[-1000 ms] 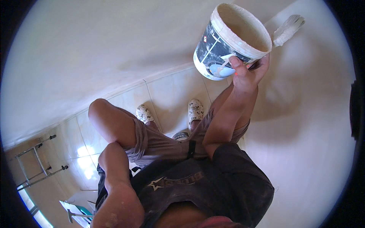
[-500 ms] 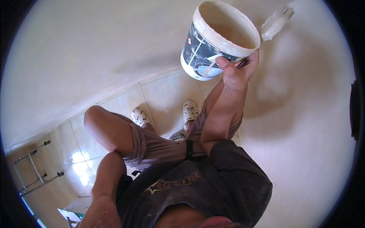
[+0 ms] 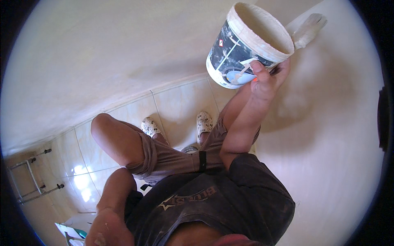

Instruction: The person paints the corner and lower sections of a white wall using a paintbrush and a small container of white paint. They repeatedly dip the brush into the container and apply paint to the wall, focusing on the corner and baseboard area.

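My right hand (image 3: 269, 80) grips a paint bucket (image 3: 230, 53) low on its side, with the thumb across the label. The bucket is tilted, its wide mouth up and its rim coated with pale paint; the inside looks pale too. Just beyond the rim, to its right, sticks out a paint-covered brush (image 3: 310, 30), bristles pointing up and away. Its handle is hidden behind the bucket and hand, so I cannot see how it is held. My left arm (image 3: 111, 213) runs out at the lower left, and its hand is out of the picture.
Pale walls (image 3: 94, 53) rise ahead and on the right (image 3: 328, 164). Below, glossy tiles (image 3: 176, 102) carry my patterned clogs (image 3: 204, 123). At the left lies a metal ladder-like frame (image 3: 33, 176); a white and green object (image 3: 76, 229) is near the lower left. A round container (image 3: 189, 149) shows between my legs.
My right hand has moved a little to the right with the bucket. The brush has shifted right and slightly down along with it. My left arm has shifted slightly.
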Available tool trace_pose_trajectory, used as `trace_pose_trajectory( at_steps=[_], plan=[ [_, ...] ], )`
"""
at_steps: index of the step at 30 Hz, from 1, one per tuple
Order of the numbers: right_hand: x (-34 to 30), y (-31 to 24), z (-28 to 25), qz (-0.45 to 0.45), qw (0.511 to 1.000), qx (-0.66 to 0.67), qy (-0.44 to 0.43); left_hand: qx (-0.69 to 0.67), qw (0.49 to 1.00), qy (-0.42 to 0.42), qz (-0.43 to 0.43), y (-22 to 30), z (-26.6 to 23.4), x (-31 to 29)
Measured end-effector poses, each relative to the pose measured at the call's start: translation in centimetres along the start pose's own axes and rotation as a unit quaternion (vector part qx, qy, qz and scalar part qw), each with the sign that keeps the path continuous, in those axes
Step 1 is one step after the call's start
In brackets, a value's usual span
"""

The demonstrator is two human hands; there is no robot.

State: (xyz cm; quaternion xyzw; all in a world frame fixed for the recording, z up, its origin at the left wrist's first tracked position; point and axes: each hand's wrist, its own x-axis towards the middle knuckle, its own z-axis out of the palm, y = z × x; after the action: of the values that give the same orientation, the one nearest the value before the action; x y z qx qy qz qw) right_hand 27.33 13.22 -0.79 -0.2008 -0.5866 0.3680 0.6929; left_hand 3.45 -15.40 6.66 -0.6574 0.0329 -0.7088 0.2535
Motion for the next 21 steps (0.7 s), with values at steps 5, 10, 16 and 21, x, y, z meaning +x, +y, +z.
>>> trace_pose_trajectory(
  at_steps=[5,10,16,21],
  plan=[
    [0.4,-0.6,-0.1,0.021,0.998,0.051,0.021,-0.035,0.998,0.047,0.025,-0.3,0.4,0.3],
    [0.4,-0.9,0.0,0.03,0.997,0.066,0.022,-0.1,0.98,0.149,-0.083,-0.8,0.1,0.5],
    [-0.9,-0.2,-1.9,0.029,0.998,0.049,0.035,-0.186,0.95,0.189,-0.164,-2.1,2.0,0.7],
    [-1.5,0.7,-2.1,0.034,0.998,0.002,0.049,-0.163,0.947,0.263,-0.08,-2.2,4.5,0.7]
  ],
)
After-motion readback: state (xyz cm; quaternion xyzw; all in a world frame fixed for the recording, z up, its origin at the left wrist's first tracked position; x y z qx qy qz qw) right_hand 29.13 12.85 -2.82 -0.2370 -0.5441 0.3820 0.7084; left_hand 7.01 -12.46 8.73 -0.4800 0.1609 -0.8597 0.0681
